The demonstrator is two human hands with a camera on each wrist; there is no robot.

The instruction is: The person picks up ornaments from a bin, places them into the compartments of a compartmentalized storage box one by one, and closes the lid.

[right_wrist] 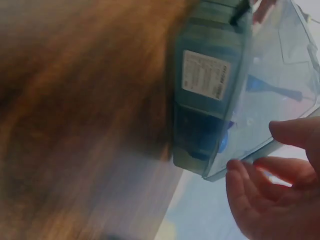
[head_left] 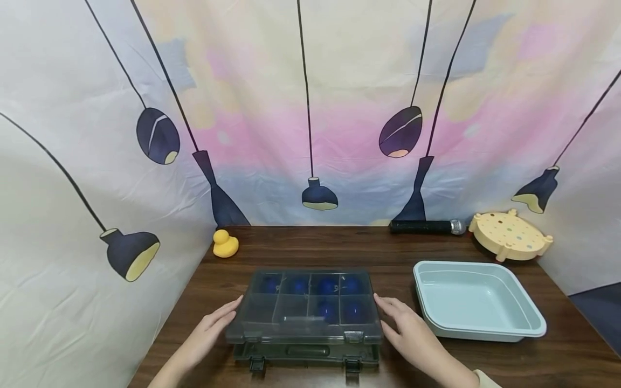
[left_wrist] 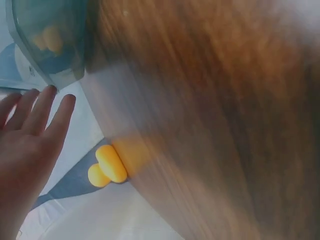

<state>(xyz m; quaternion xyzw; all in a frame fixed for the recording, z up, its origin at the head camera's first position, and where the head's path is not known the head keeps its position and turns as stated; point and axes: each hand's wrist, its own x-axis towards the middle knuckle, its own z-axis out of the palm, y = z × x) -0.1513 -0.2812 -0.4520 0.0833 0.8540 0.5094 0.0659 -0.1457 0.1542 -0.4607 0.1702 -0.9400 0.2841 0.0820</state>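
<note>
A dark translucent compartment box (head_left: 308, 353) stands near the table's front edge. Its lid (head_left: 252, 307) is tilted slightly up from the base at the front, and two front latches (head_left: 257, 365) hang undone. Dark blue round objects (head_left: 327, 285) show through the lid in several compartments; two front-left ones show none. My left hand (head_left: 206, 334) is at the lid's left edge, fingers nearly straight, fingertips by the box in the left wrist view. Against the lid's right edge, my right hand (head_left: 412, 331) has its thumb and fingers spread, loosely bent in the right wrist view.
A pale blue basin (head_left: 480, 335) stands to the right of my right hand. Behind the box, a yellow rubber duck (head_left: 225, 244) sits at the back left. A black microphone (head_left: 422, 227) and a round cream board with knobs (head_left: 509, 234) lie at the back right.
</note>
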